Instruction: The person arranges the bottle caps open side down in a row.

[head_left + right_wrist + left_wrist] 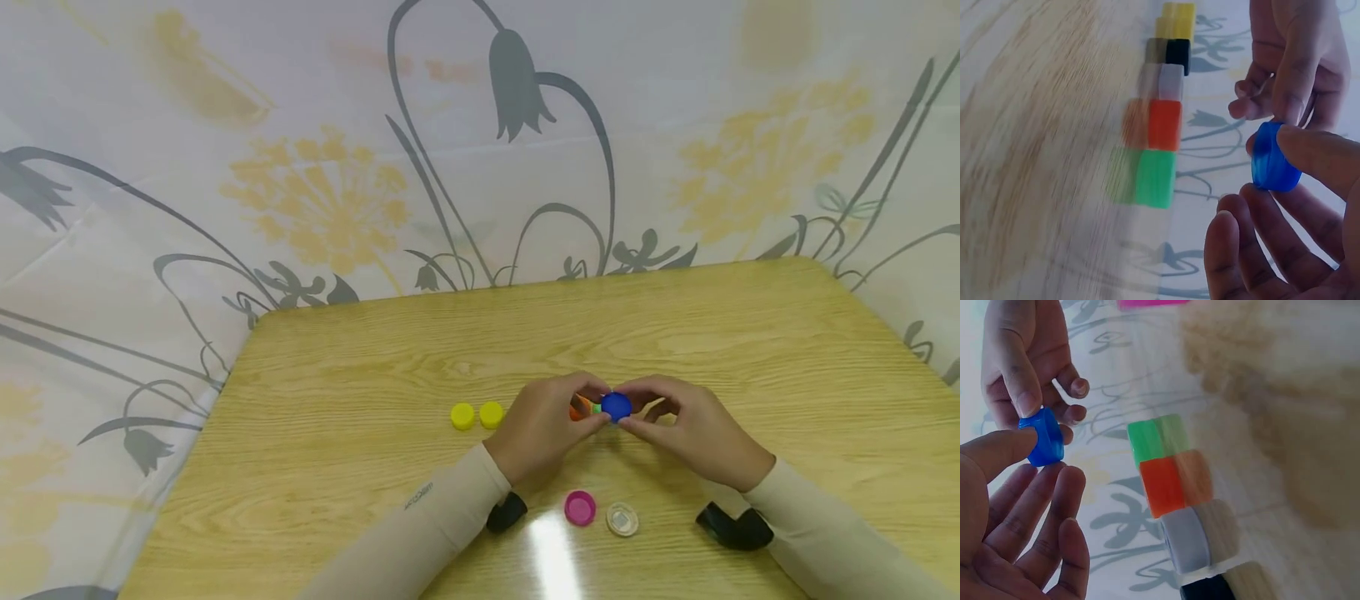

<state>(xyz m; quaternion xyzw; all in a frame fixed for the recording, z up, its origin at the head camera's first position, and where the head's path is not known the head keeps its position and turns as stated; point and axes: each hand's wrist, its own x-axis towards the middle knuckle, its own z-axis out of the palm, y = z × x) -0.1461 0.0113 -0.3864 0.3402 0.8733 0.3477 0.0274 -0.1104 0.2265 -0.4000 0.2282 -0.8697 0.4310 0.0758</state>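
Observation:
A small blue plastic bottle cap point(616, 407) is held up off the table between both hands. My left hand point(543, 421) pinches it from the left between thumb and fingers. From the other side, my right hand point(693, 429) also pinches the rim. In the left wrist view the hollow side of the blue cap point(1045, 437) shows partly. Close behind the hands stand a green cap point(1155, 178) and an orange-red cap point(1165, 125). A whitish cap point(1186, 539) and a black cap point(1179, 56) continue that row; my left hand hides them in the head view.
Two yellow caps point(462, 416) sit at the row's left end. Nearer the body, a pink cap point(580, 507) and a whitish cap point(622, 519) lie with their insides up on the wooden table point(337, 500). A patterned cloth point(465, 167) hangs behind the table.

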